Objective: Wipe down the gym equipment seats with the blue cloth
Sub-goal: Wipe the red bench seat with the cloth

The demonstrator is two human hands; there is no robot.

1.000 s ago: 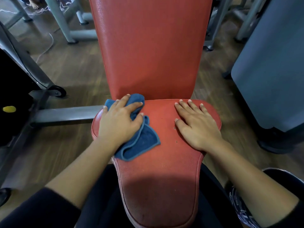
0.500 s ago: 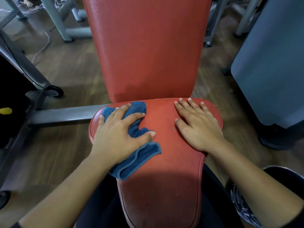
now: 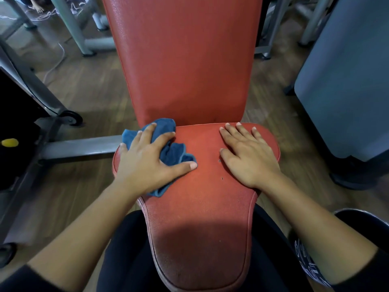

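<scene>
At the far left, a small yellow round knob (image 3: 9, 142) is sitting on dark machinery, with a small black wheel (image 3: 70, 119) and a grey metal frame beam (image 3: 80, 147) lying over the brown wooden floor (image 3: 94, 95) beside it. The left hand (image 3: 147, 163) is pressing a crumpled blue cloth (image 3: 173, 153) onto the far left corner of the red padded vinyl seat (image 3: 200, 207). Its fingers (image 3: 163, 140) are lying spread and nearly straight over the cloth, not clenching it, and the thumb is reaching out toward the seat's middle. The cloth is bunching against the foot of the tall red padded backrest (image 3: 185, 60). The right hand (image 3: 248, 159) is resting flat on the seat's far right corner, fingers (image 3: 231, 133) extended and holding nothing. A grey-blue panel (image 3: 345, 81) is standing at the right.
</scene>
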